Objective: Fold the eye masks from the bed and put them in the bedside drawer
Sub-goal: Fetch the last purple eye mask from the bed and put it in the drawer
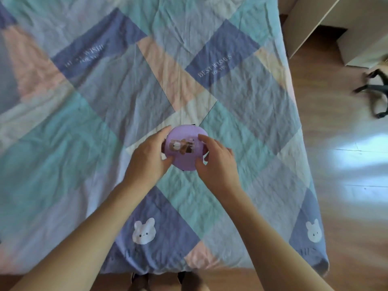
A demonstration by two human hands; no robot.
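Note:
A purple eye mask (184, 158) with a brown bear print, folded into a rounded shape, sits over the middle of the patchwork quilt (105, 91) on the bed. My left hand (149, 158) grips its left edge with thumb and fingers. My right hand (216, 162) holds its right edge the same way. A dark strap peeks out at the top, bottom and left of the mask. No drawer is in view.
The quilt's right edge runs down beside a wooden floor (346, 206). A white cabinet or desk (327, 24) stands at the top right, with the black base of a chair (378, 95) near it. My feet (165, 282) show at the bed's foot.

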